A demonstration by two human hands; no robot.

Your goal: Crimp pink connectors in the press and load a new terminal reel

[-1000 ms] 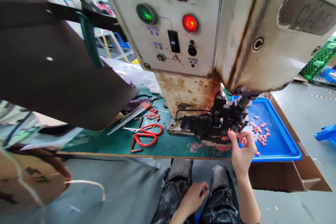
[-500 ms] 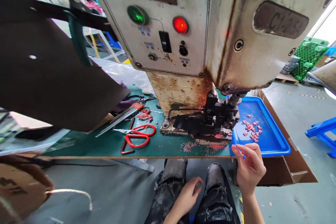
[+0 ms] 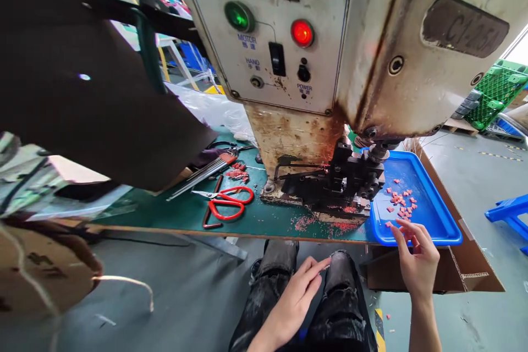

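My right hand is over the near edge of the blue tray, its thumb and forefinger slightly apart. Just beyond those fingertips a small red piece shows against the tray, and nothing is seen between them. Several similar red pieces lie loose in the tray. Above my knees, my left hand has its fingers stretched forward. A small pale spot is at its fingertips; I cannot tell what it is. The black die tooling of the press stands left of the tray.
Red-handled scissors, a hex key, a set of metal rods and red scraps lie on the green bench. Red crumbs are scattered before the tooling. A cardboard box stands under the tray.
My right hand has moved right, over the tray, and its pinch has loosened; the red piece has left its fingertips. My left hand has risen and stretched its fingers. The view has shifted.
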